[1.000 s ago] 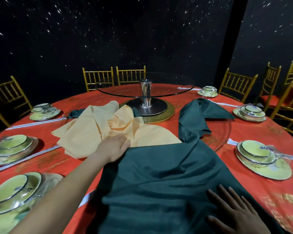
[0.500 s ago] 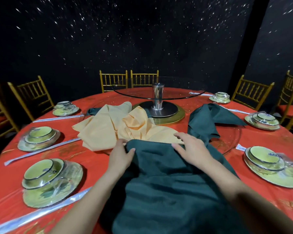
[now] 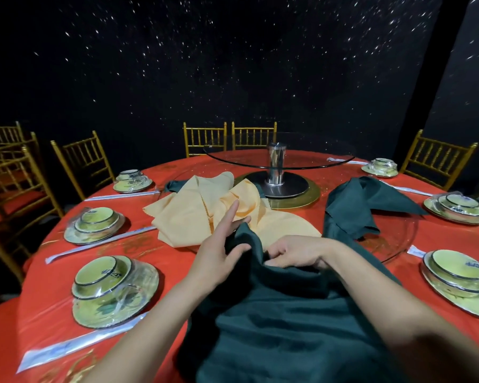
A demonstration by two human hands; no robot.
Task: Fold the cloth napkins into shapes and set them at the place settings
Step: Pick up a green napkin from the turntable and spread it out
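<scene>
Star-speckled black walls back a round red counter [image 3: 174,261]. On the viewer's side of the glass turntable [image 3: 278,161], a dark green napkin [image 3: 288,327] lies spread with its far edge raised. There the left hand [image 3: 219,261] pinches the cloth, thumb against fingers and forefinger straight, while the right hand [image 3: 296,252] grips a fold with curled fingers. Several yellow napkins [image 3: 194,214] lie heaped just left of the turntable's base.

Frame centre: left hand [image 3: 221,246] pinches raised edge of green napkin [image 3: 288,313], index finger straight. Right hand [image 3: 296,252] grips same edge just beside. Yellow napkins [image 3: 194,214] behind, on red table [image 3: 53,308].
</scene>
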